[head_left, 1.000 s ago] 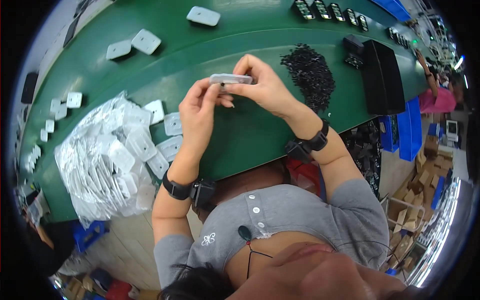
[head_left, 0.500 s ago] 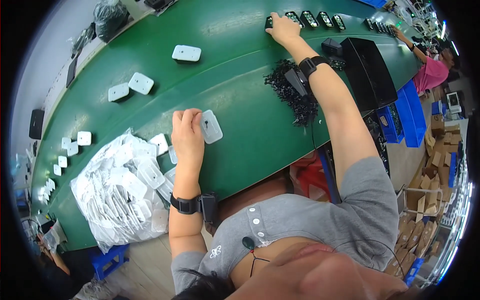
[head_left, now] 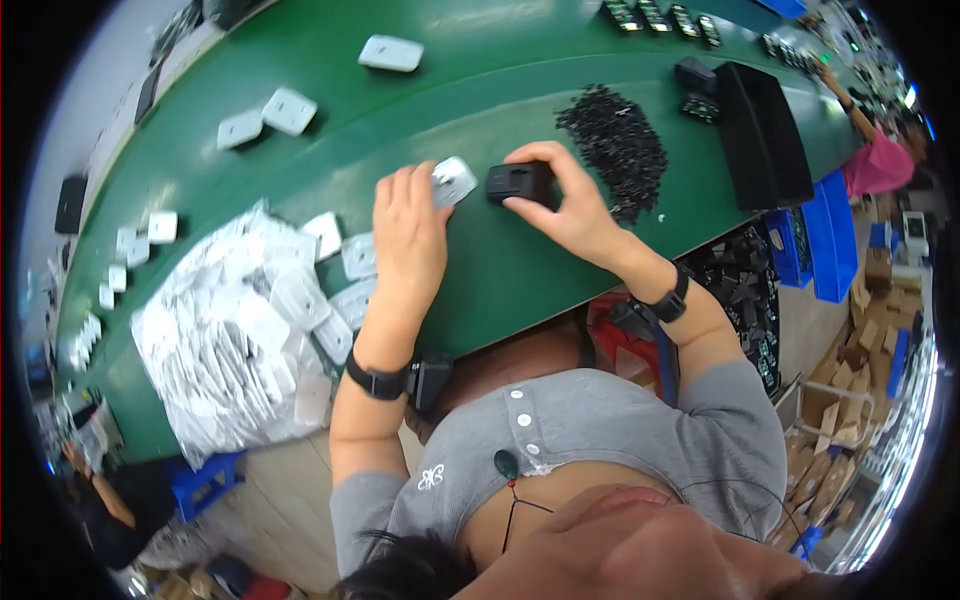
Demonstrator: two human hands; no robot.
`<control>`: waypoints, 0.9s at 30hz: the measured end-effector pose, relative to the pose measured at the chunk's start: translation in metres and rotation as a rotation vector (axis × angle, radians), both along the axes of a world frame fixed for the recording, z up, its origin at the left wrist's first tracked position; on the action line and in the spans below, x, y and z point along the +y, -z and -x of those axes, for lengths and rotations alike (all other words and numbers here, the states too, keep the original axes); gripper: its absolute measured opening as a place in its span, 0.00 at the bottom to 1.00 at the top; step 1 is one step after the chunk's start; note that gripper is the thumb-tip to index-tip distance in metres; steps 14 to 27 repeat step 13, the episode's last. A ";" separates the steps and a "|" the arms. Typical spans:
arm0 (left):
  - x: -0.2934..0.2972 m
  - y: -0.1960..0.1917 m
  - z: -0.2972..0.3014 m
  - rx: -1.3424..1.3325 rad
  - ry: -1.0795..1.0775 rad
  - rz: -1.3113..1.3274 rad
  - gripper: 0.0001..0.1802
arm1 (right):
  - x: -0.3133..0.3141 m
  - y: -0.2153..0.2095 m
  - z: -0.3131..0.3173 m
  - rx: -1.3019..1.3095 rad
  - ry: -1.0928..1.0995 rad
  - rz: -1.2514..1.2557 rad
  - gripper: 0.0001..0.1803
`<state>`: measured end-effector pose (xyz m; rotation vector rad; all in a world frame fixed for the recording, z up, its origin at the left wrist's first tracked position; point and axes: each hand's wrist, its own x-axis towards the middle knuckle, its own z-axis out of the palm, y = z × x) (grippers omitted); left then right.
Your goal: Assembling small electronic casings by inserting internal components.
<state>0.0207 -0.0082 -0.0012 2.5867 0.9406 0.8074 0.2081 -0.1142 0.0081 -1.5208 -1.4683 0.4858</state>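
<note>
In my left hand (head_left: 412, 215) is a white rounded plastic cover (head_left: 455, 183), pinched at its edge and tilted. My right hand (head_left: 565, 195) grips a black box-shaped housing (head_left: 516, 183) between thumb and fingers. Cover and housing face each other a short way apart above the green table (head_left: 480, 260). Left of my left hand lies a clear bag of many white covers (head_left: 240, 350), with loose covers (head_left: 359, 257) at its side. A heap of small black parts (head_left: 618, 150) lies beyond my right hand.
White-topped units (head_left: 391, 53) stand across the table's far left half. Housings with green circuit boards (head_left: 655, 15) line up at the far right. A black bin (head_left: 765, 140) stands at the right, near blue bins (head_left: 830, 240). A person in pink (head_left: 878, 165) works beyond it.
My right hand has come back from the row of circuit-board housings with a black housing in it. My left hand has lifted a white cover off the table and moved right toward it.
</note>
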 end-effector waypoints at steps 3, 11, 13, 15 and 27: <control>0.003 0.006 0.000 -0.079 0.076 0.036 0.27 | -0.014 -0.004 0.001 -0.284 0.005 -0.029 0.19; 0.005 0.010 0.008 -0.162 0.135 0.136 0.26 | 0.005 -0.016 0.007 -0.249 -0.044 -0.063 0.20; 0.009 0.009 0.013 -0.232 0.110 0.280 0.27 | 0.019 -0.018 0.012 -0.251 -0.121 -0.091 0.20; 0.009 0.009 0.013 -0.232 0.110 0.280 0.27 | 0.019 -0.018 0.012 -0.251 -0.121 -0.091 0.20; 0.009 0.009 0.013 -0.232 0.110 0.280 0.27 | 0.019 -0.018 0.012 -0.251 -0.121 -0.091 0.20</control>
